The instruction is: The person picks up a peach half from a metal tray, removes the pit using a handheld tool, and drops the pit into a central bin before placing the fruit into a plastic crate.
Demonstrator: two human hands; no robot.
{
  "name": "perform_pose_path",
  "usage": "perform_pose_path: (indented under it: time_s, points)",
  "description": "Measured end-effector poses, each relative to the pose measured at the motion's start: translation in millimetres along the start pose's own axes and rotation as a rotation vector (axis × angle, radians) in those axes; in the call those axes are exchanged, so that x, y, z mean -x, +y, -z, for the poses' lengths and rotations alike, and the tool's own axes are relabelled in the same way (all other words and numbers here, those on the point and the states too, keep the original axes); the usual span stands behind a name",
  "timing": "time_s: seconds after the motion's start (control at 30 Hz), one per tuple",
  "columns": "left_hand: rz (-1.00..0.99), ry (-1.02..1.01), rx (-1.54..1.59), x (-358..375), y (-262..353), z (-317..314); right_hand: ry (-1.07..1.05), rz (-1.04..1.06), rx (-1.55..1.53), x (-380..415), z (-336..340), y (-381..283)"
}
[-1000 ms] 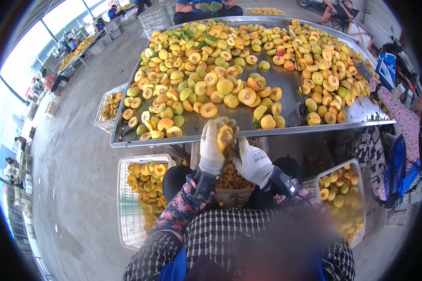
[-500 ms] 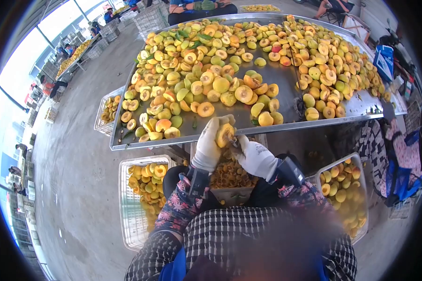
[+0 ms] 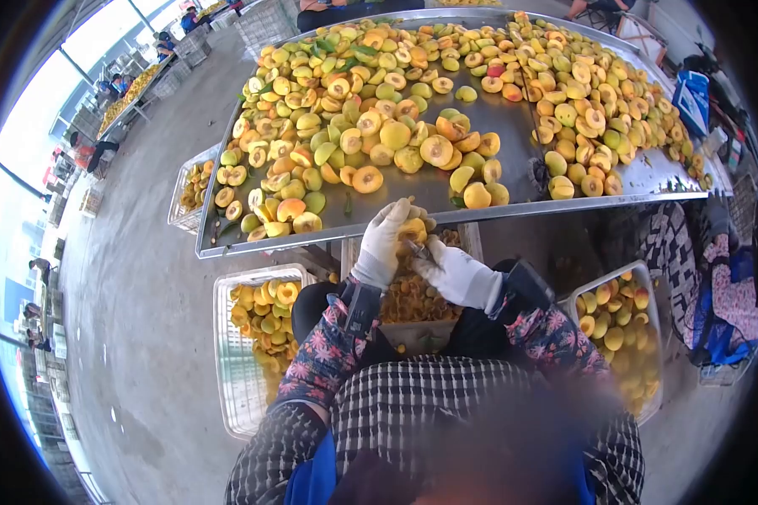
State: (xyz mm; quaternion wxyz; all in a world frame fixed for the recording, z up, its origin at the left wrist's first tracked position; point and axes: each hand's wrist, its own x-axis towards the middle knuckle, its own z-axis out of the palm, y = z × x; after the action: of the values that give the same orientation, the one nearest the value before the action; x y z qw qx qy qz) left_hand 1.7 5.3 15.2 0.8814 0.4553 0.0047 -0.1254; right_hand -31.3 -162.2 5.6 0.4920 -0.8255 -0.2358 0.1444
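Observation:
My left hand point(image 3: 382, 244), in a white glove, is closed around a yellow peach half point(image 3: 412, 231) just off the front edge of the metal table. My right hand point(image 3: 461, 276), gloved too, grips a small metal pitting tool point(image 3: 417, 250) whose end meets the peach; its tip is hidden. Under both hands, between my knees, stands a crate point(image 3: 473, 244) with brownish pits and scraps in it. Many halved peaches point(image 3: 367, 178) lie piled on the metal table point(image 3: 345, 220) beyond my hands, some cut side up.
A white crate of peach halves point(image 3: 230, 370) stands on the floor at my left, and another crate point(image 3: 653, 337) at my right. A further basket point(image 3: 185, 220) sits by the table's left end. Other people point(image 3: 88, 153) sit farther off; bags and cloth point(image 3: 733, 295) are at right.
The peach half has tilted and dropped slightly in my left hand. My right hand has moved a little down and left with the tool against the peach. The view has shifted slightly.

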Motion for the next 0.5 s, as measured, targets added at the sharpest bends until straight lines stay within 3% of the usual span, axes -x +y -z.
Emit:
perform_pose_path:
  time_s: [0.13, 0.33, 0.5]
  points:
    - [0.007, -0.060, 0.118, -0.4, -11.6, 4.6, -0.147, -0.412, -0.771, 8.7, 6.5, -31.0]
    - [0.009, -0.069, 0.146, -1.3, -13.1, -2.2, -0.249, -0.549, -1.197, 12.7, 11.1, -19.7]
    - [0.065, -0.043, 0.221, -4.0, -18.5, -2.4, -0.321, -0.512, -1.404, 15.9, 7.7, -13.5]
